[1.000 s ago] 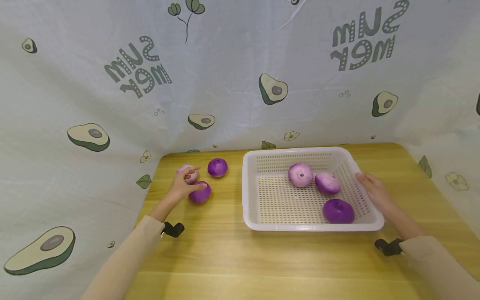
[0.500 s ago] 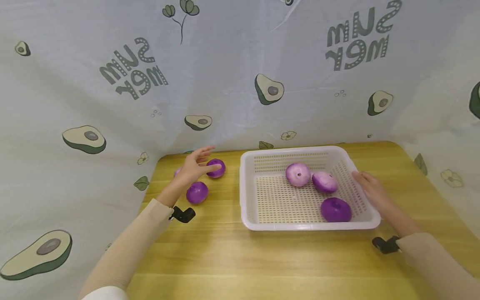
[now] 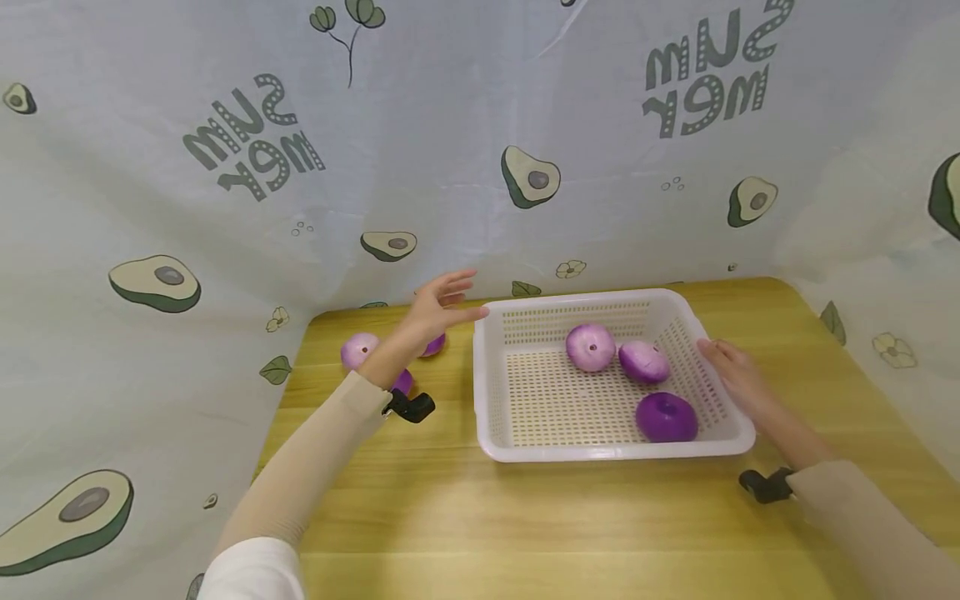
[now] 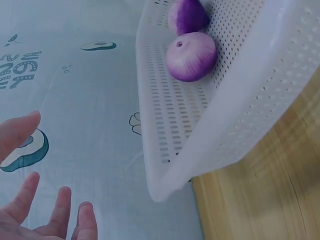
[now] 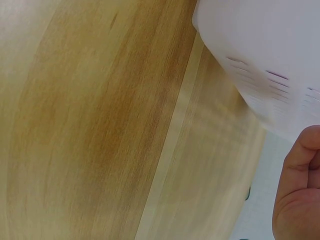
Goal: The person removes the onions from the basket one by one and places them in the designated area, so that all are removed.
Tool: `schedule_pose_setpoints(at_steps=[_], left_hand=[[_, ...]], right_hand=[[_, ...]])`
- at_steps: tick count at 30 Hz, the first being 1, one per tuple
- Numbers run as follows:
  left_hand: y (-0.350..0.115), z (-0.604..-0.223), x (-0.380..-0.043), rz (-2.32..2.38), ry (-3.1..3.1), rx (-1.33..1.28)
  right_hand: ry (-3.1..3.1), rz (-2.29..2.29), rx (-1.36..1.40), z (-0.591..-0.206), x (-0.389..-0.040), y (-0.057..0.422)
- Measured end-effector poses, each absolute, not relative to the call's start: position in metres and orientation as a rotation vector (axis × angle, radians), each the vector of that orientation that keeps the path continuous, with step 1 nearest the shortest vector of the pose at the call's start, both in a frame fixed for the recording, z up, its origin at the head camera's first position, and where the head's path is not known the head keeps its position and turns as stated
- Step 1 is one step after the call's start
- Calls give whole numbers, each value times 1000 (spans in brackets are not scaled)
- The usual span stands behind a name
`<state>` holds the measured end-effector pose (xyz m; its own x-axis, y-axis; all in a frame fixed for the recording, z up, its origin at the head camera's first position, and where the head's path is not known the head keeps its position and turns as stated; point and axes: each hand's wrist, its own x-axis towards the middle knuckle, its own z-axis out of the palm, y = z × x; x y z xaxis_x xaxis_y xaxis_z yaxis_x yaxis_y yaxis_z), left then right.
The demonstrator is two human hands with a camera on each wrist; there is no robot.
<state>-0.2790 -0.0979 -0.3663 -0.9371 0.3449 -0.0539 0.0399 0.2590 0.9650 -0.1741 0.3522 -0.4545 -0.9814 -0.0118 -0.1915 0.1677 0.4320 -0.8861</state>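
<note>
My left hand [image 3: 435, 312] is held over the table beside the basket's back left corner, its fingers spread and holding nothing. The left wrist view shows the hand [image 4: 45, 205] apart from the white plastic basket [image 4: 225, 125]. Inside the basket [image 3: 615, 452] sit two pale purple onions, one [image 3: 590, 347] at the back middle and one [image 3: 644, 362] beside it, plus a dark purple onion [image 3: 667, 417] at front right. My right hand [image 3: 738, 379] grips the basket's right rim; in the right wrist view part of that hand [image 5: 297, 195] shows against the basket wall [image 5: 260, 60].
Left of the basket, a pale onion [image 3: 358, 350] and two dark ones, one [image 3: 433, 345] behind the left wrist and one [image 3: 403, 382] half covered by the forearm, lie on the wooden table [image 3: 480, 517]. A printed cloth [image 3: 420, 125] hangs behind the table.
My left hand has moved right and away from me, from the loose onions to the basket's back left corner. The onions and the right hand keep their places; the head view shifts slightly.
</note>
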Motion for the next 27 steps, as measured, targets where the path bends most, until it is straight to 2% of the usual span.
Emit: schedule_pose_setpoints(at_steps=[11,27], left_hand=[[-56,-372,-286,1713,2169,446],[8,-415,-287,1593,2182,494]], right_hand=[[2484,-1666,134,-456,-175,356],[2464,-1672,171,-454,-176,354]])
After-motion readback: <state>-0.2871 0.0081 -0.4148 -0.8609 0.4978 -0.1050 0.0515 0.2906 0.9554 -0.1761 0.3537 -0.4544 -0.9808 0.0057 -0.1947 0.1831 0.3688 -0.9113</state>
